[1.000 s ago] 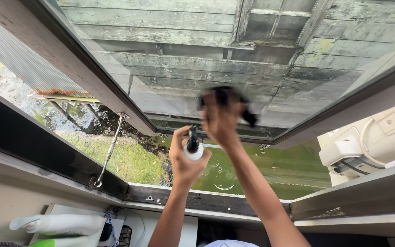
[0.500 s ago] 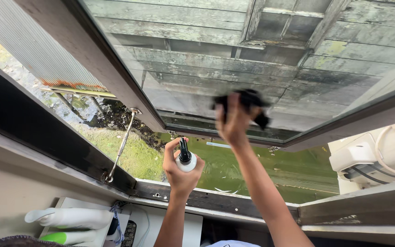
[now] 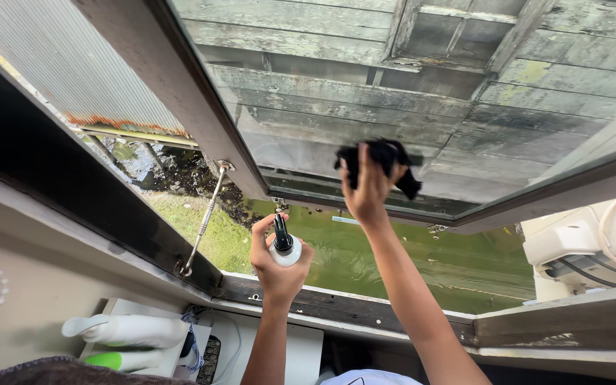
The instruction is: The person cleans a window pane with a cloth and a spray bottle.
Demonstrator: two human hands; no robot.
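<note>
Right hand gripping black cloth against window glass, left hand clasping spray bottle

Black cloth in right hand against window pane, spray bottle in left hand.
</note>
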